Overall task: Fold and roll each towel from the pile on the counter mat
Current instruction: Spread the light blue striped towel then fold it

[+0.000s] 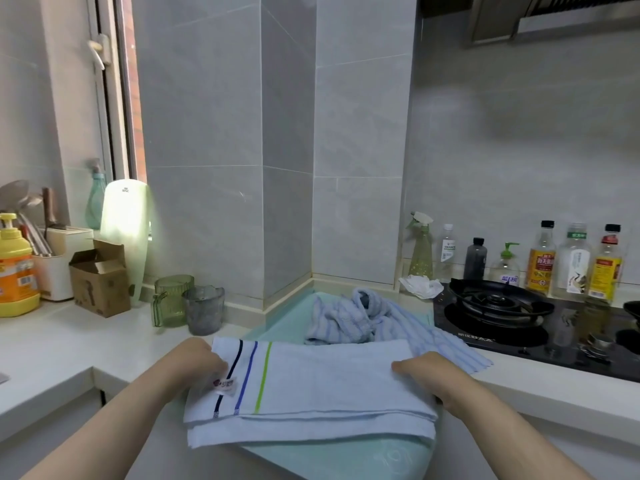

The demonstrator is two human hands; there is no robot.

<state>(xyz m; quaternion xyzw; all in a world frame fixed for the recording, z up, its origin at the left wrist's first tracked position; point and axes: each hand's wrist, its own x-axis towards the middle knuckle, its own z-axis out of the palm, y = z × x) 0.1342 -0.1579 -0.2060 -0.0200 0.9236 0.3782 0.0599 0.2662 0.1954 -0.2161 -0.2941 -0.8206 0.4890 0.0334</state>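
A: What stands at the far left of the white stone counter (52,341)?

B: A yellow-and-orange plastic pump bottle (15,268), then a white utensil holder (57,261) and an open brown cardboard box (98,277). Next come a green ribbed glass mug (171,299) and a grey ribbed glass mug (203,310), just beside each other.

A: And the left hand?

B: The left hand (197,362) curls its fingers round the left end of the folded pale-blue terry towel (329,386). It grips beside three stripes, dark, blue and lime, and a small sewn label.

A: Where does that towel lie?

B: Flat on the near part of the mint-green counter mat (346,459), folded in layers, its long edges running left to right.

A: And the rest of the towels?

B: The crumpled pile of blue-and-white striped towels (349,318) sits on the far part of the mat, just behind the folded one. One striped end trails right, toward the stove.

A: The right hand?

B: The right hand (426,374) grips the towel's right end, thumb on top. Its fingers are hidden by the hand and the cloth.

A: Further right?

B: A black glass gas hob (519,320), with a row of bottles (543,258) against the grey tiled wall behind it.
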